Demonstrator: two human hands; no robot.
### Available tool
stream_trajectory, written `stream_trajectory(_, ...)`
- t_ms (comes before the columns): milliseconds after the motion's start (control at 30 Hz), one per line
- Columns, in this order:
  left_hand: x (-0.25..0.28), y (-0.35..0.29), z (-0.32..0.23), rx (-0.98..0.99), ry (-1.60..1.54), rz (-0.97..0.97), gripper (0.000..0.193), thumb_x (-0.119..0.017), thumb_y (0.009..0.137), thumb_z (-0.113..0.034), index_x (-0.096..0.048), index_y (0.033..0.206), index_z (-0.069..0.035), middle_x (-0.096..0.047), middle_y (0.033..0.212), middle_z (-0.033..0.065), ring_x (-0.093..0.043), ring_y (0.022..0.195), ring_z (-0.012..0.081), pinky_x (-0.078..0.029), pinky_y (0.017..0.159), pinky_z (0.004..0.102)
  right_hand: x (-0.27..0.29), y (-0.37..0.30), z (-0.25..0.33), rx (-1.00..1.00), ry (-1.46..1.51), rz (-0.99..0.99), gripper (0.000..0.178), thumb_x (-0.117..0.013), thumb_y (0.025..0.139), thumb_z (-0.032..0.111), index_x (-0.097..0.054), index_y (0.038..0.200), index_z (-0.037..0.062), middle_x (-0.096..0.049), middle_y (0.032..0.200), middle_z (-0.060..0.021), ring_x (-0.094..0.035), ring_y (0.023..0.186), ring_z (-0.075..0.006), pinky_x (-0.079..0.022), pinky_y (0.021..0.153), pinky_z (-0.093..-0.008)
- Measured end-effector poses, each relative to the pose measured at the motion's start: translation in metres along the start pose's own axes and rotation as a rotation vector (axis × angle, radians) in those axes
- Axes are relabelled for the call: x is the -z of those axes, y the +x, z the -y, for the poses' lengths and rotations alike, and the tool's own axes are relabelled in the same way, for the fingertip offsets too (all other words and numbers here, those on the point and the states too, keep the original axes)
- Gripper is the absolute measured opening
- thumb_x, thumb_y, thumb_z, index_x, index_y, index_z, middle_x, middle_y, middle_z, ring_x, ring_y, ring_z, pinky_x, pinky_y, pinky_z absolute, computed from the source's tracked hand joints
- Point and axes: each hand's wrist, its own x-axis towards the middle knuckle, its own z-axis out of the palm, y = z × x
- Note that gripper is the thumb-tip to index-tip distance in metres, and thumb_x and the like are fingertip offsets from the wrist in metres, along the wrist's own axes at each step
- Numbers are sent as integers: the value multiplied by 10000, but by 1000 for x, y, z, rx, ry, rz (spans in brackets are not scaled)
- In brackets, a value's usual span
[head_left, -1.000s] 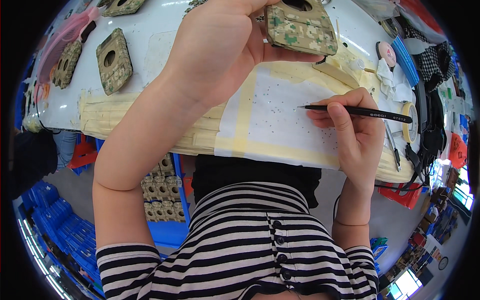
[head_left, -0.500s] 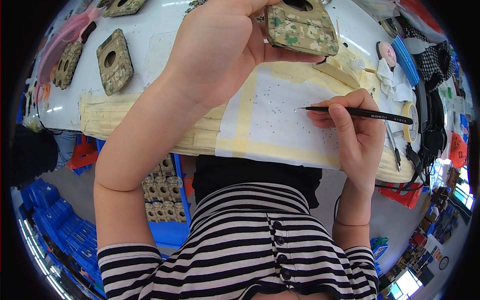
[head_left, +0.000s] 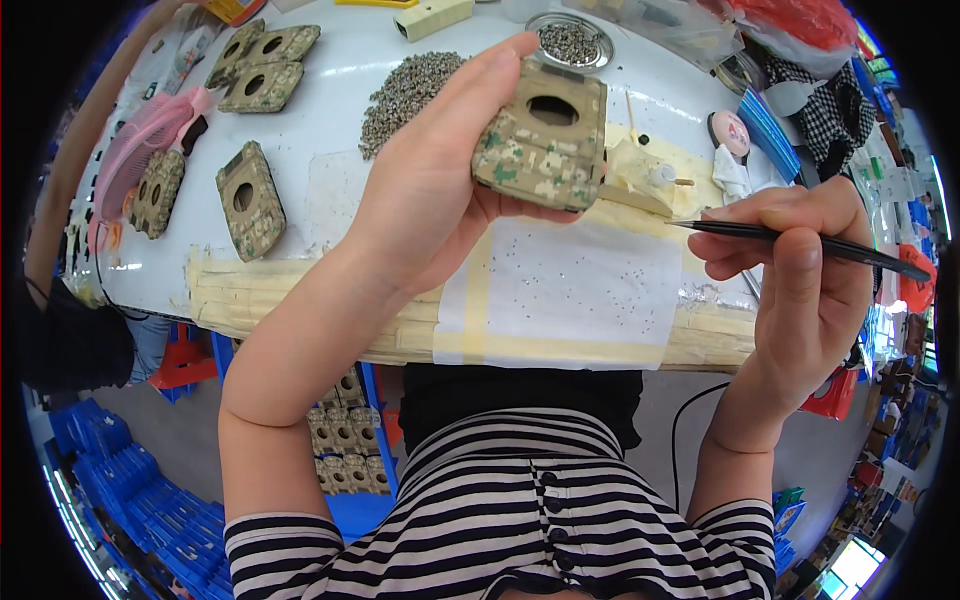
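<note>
My left hand [head_left: 455, 165] is wrapped round a camouflage-patterned model tank hull [head_left: 540, 150], with the round opening in its top facing up. In my right hand [head_left: 800, 255] are black tweezers [head_left: 790, 238], gripped between thumb and fingers, their fine tip pointing left toward the hull but apart from it. Whether the tip holds anything is too small to tell. Below both hands, a white sheet [head_left: 560, 325] taped to the table carries many tiny dark bits. More camouflage hulls stand at the left, one alone [head_left: 250, 215] and a group [head_left: 262, 75] farther back.
A heap of small grey parts [head_left: 400, 100] lies behind my left hand, near a round metal dish [head_left: 570, 45] of similar parts. A taped block with a small white pot [head_left: 662, 175] stands right of centre. A pink basket [head_left: 130, 140] and another person's arm [head_left: 80, 150] are far left.
The hull in my left hand has moved left and nearer. My right hand has lifted the tweezers away from the sheet, to the right. The view has shifted, showing more of the table's far side.
</note>
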Motion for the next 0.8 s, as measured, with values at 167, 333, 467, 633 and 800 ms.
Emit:
stream_trajectory(167, 1, -2, -4, 121, -25, 93, 513, -324, 980, -409, -357, 1377, -84, -576, 1133, 116, -645, 873, 219, -521, 563, 286, -6, 25, 4, 74, 21, 118, 245, -477, 956, 200, -499, 912, -41, -629, 819, -190, -662, 646, -202, -537, 552, -227)
stream_trajectory(333, 7, -1, -2, 166, -57, 165, 539, -342, 971, -445, -351, 1370, -83, -589, 1097, 119, -639, 873, 201, -530, 618, 332, -14, 30, -1, 4, 133, 194, 220, -505, 938, 164, -510, 909, -54, -629, 841, -180, -665, 710, -200, -559, 607, -249)
stream_trajectory(467, 1, -2, -2, 205, -55, 129, 559, -285, 975, -458, -375, 1365, -67, -608, 1048, 102, -634, 802, 185, -486, 501, 247, -13, 30, -3, -13, 134, 244, 211, -518, 929, 150, -514, 908, -60, -620, 853, -169, -663, 748, -202, -573, 639, -271)
stream_trajectory(633, 0, -3, -1, 207, -69, 135, 578, -286, 969, -477, -374, 1362, -62, -607, 1042, 110, -632, 797, 193, -484, 495, 248, -14, 30, -4, -15, 128, 274, 211, -521, 926, 140, -514, 906, -70, -603, 862, -165, -659, 758, -201, -581, 657, -281)
stream_trajectory(800, 0, -3, -2, 210, -74, 139, 581, -291, 968, -477, -377, 1357, -54, -607, 1041, 114, -632, 793, 200, -485, 492, 253, -13, 29, -6, 1, 123, 283, 228, -521, 929, 149, -512, 910, -78, -593, 867, -162, -655, 771, -201, -584, 663, -283)
